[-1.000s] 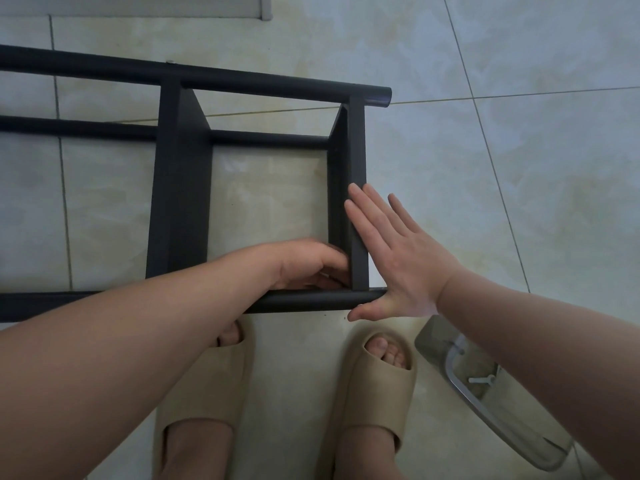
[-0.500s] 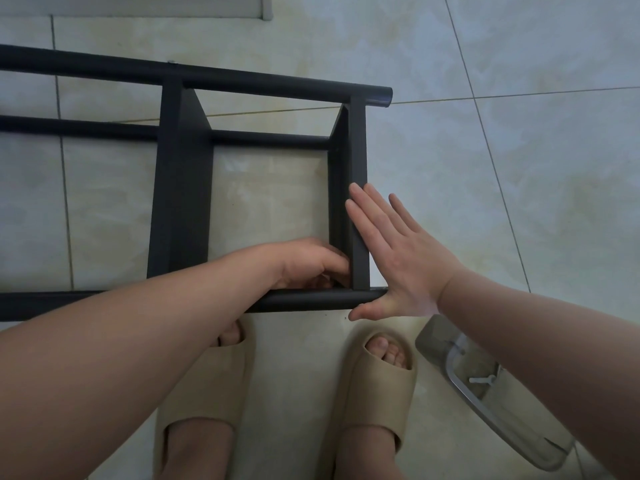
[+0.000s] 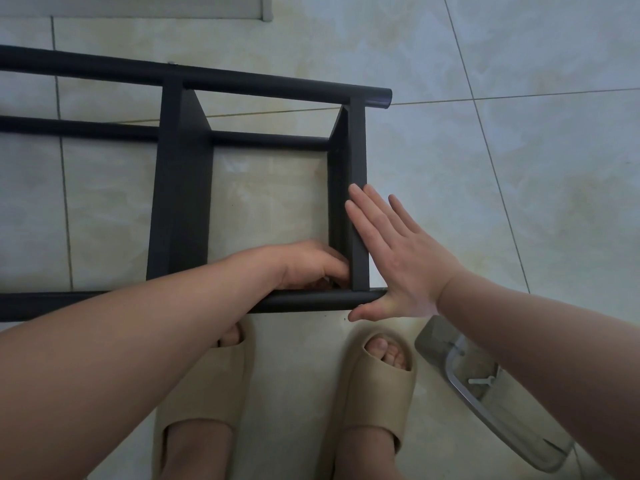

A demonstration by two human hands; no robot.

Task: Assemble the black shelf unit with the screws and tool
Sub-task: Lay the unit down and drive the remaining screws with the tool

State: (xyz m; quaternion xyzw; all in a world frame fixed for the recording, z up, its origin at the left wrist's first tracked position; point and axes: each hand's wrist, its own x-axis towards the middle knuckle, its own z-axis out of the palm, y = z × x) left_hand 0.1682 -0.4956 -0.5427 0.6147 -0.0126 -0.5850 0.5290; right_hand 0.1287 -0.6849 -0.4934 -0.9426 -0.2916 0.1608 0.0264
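Black shelf unit (image 3: 356, 202) — right hand (image 3: 398, 261) flat, left hand (image 3: 311, 265) curled inside.

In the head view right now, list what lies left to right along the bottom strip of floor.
Left beige foam slipper → right beige foam slipper → clear plastic tray with a small white part inside.
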